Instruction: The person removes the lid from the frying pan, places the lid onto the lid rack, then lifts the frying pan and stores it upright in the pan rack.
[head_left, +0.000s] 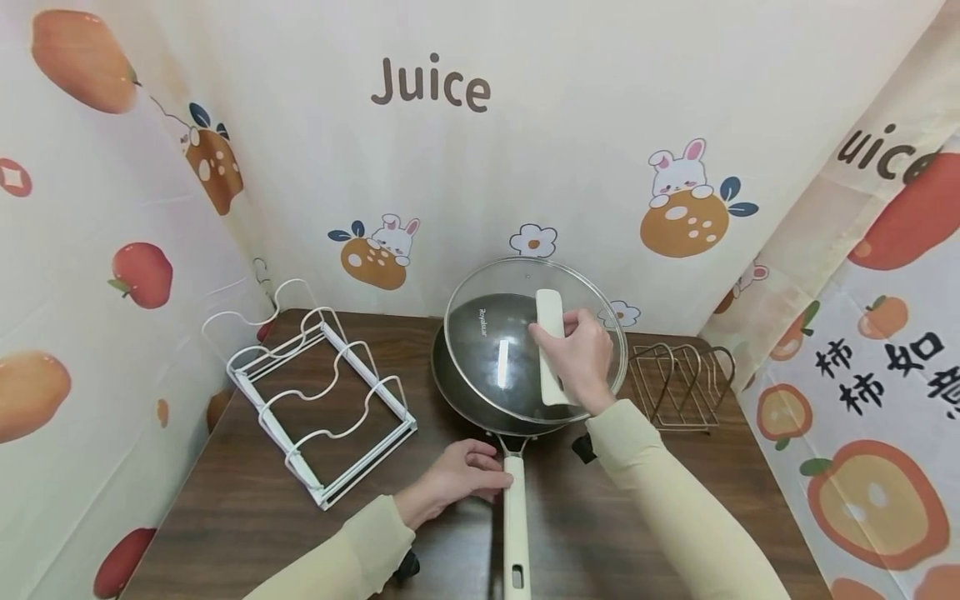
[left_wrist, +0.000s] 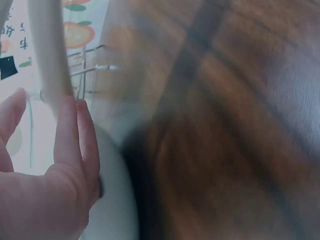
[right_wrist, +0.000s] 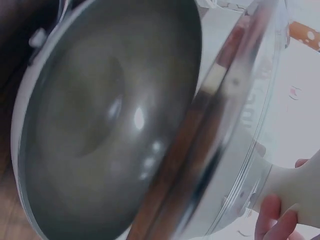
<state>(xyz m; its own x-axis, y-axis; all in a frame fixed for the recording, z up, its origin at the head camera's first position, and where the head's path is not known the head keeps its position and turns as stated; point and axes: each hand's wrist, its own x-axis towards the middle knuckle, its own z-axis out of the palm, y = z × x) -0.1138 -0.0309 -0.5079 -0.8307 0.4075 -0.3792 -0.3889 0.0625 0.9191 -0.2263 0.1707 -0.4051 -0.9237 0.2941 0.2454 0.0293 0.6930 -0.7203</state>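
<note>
A glass lid (head_left: 501, 333) with a metal rim is above the dark-lined wok (head_left: 448, 375), tilted up from it in the right wrist view. My right hand (head_left: 581, 354) grips the lid's upright cream handle (head_left: 551, 346) between thumb and fingers. The wok's dark interior (right_wrist: 100, 115) shows below the lid. My left hand (head_left: 461, 475) is beside the wok's long cream handle (head_left: 516, 525), near where it joins the pan. Its fairly straight fingers (left_wrist: 67, 135) touch the handle's side, and the thumb stands apart.
A white wire rack (head_left: 367, 467) with wavy dividers lies left of the wok. To the right stands a smaller metal wire rack (head_left: 678, 392). A fruit-printed curtain (head_left: 525, 150) hangs behind the brown wooden table (head_left: 637, 533) and at both sides.
</note>
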